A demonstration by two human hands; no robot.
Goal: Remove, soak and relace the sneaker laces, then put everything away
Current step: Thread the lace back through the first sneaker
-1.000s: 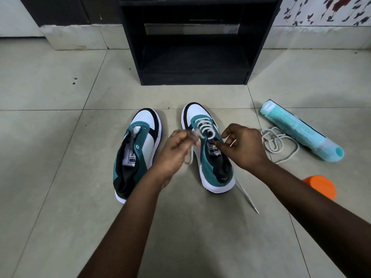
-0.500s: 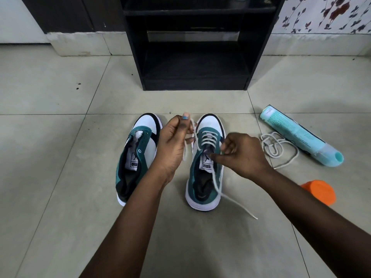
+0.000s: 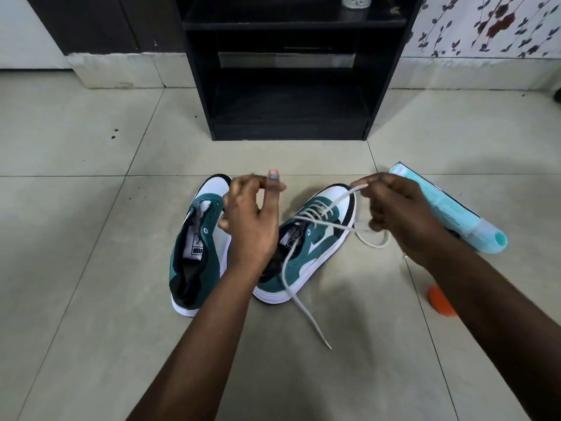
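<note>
On the tiled floor (image 3: pixel 91 299) before the black shelf unit (image 3: pixel 288 86), we see the laced sneaker (image 3: pixel 315 247) tilted beside its unlaced mate (image 3: pixel 197 253). Right hand (image 3: pixel 400 214) pinches the lace (image 3: pixel 340 202); left hand (image 3: pixel 252 220) curls, its hold unclear.

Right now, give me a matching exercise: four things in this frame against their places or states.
Things:
1. left sneaker
2. right sneaker
3. tube
4. orange cap

States:
A. partly laced, tipped on its side
B. lying on the floor behind the right hand
C. no lace, upright
D. on the floor beside the right forearm

Pairs: 1-C, 2-A, 3-B, 4-D
</note>
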